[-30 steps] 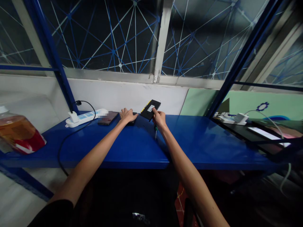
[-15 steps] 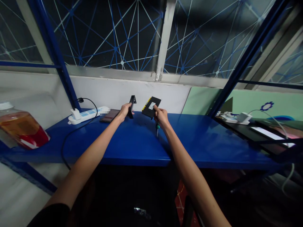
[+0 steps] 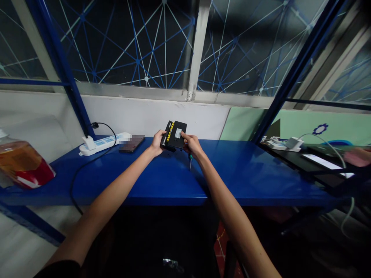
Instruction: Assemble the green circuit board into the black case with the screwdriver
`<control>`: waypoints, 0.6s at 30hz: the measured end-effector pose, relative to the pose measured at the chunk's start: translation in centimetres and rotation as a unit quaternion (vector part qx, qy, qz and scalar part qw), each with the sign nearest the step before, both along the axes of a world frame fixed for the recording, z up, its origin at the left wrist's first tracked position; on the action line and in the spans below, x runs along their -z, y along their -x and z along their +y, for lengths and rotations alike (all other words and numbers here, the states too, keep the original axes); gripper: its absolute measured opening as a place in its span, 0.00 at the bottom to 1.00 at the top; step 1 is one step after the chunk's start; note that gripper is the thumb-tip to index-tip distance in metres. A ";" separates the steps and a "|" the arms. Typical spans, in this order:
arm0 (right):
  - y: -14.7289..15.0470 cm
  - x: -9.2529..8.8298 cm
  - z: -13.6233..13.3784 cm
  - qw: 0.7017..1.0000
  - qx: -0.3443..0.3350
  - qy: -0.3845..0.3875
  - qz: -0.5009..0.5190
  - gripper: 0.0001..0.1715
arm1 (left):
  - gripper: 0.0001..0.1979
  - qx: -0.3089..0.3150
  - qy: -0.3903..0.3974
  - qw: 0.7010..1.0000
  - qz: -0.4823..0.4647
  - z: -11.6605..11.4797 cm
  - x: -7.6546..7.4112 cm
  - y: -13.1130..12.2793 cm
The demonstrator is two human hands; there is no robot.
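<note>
My right hand [image 3: 193,145] grips a flat black network switch [image 3: 180,130] with a white label and a row of yellow ports. A screwdriver [image 3: 190,157] with a green handle sticks out below the same hand, its shaft pointing down. My left hand [image 3: 157,143] is closed on a black U-shaped cover [image 3: 167,127], at the switch's yellow-ported side. Both pieces are held above the blue table [image 3: 162,181]. Whether the cover and switch touch, I cannot tell. Part of the cover is hidden behind the switch.
To the left lie a dark phone [image 3: 132,144], a white power strip [image 3: 100,143] with a black cable [image 3: 78,172], and a bottle of orange liquid [image 3: 24,160]. On the right are a white charger [image 3: 294,143], a lit screen [image 3: 326,164] and another person's blurred hand [image 3: 359,157].
The cover and the switch, apart before, are now brought together. My left hand has moved right and turned the cover; my right hand moved slightly left with the switch and screwdriver.
</note>
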State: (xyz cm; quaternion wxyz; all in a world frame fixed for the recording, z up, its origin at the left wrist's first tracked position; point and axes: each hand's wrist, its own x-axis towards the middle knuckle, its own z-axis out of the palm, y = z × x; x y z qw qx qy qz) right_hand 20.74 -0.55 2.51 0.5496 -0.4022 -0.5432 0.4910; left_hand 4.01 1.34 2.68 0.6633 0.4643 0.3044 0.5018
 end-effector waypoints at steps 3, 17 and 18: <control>0.0 0.2 0.3 1.000 0.004 0.003 -0.007 0.26 | 0.22 0.020 -0.006 0.999 -0.036 -0.2 0.0 -0.4; 0.2 0.1 -0.1 1.000 -0.002 0.002 -0.017 0.28 | 0.20 -0.003 -0.011 1.000 -0.015 -0.3 0.0 -0.8; 0.2 0.1 -0.2 1.000 -0.002 0.002 -0.017 0.28 | 0.20 -0.002 -0.011 1.000 -0.017 -0.4 0.0 -0.8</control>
